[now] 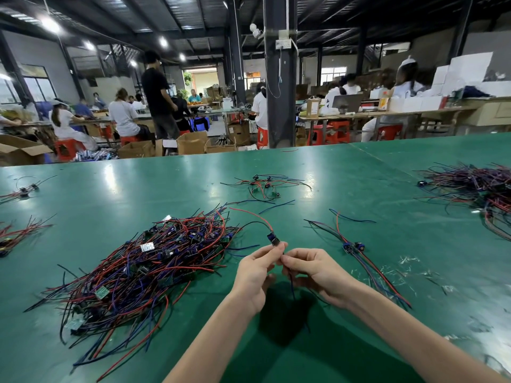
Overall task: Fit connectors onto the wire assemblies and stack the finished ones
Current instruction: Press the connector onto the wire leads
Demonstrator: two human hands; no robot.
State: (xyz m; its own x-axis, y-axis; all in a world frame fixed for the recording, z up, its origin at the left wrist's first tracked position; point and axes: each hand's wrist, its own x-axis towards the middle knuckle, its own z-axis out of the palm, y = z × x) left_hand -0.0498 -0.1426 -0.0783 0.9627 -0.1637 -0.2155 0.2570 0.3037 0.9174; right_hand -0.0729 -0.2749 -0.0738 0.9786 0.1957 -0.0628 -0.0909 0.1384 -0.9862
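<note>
Had a big wire pile [143, 266] heaped well left of the blue connector [273, 240]. Pinched that connector at the fingertips of the left hand [255, 272], above the curled fingers. Pinched its dark wire just below it with the right hand [312, 269]. Had two finished assemblies [356, 247] lying right of the connector.

green table [138, 189], red, blue and black wire pile [143, 261], red stools [66, 149]

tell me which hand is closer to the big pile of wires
Left. The left hand sits just right of the big pile of wires; the right hand is farther right, beyond the left hand, both pinching one wire piece.
</note>
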